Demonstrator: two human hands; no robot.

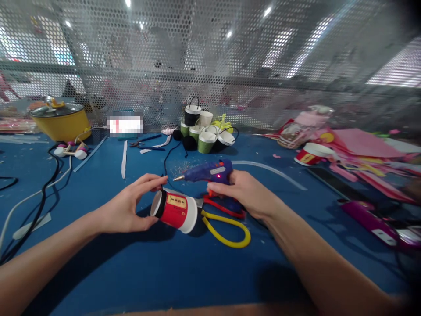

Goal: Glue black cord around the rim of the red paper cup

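Note:
A red paper cup (176, 211) with a white rim lies tilted on its side over the blue table (164, 267). My left hand (130, 206) grips its black-edged end between thumb and fingers. My right hand (245, 193) is wrapped round the handle of a blue hot glue gun (208, 172), whose red lamp glows. The gun's metal tip points left, a little above the cup and near my left fingertips. Scissors with red and yellow handles (226, 224) lie on the table right under the gun and beside the cup.
A cluster of small green, black and white cup baskets (205, 129) stands at the back centre. A yellow pot (61, 118) sits back left, with cables (42, 193) along the left. Pink paper sheets (362, 149), another red cup (311, 154) and a purple tool (371, 219) crowd the right. Perforated metal mesh (210, 57) walls the back.

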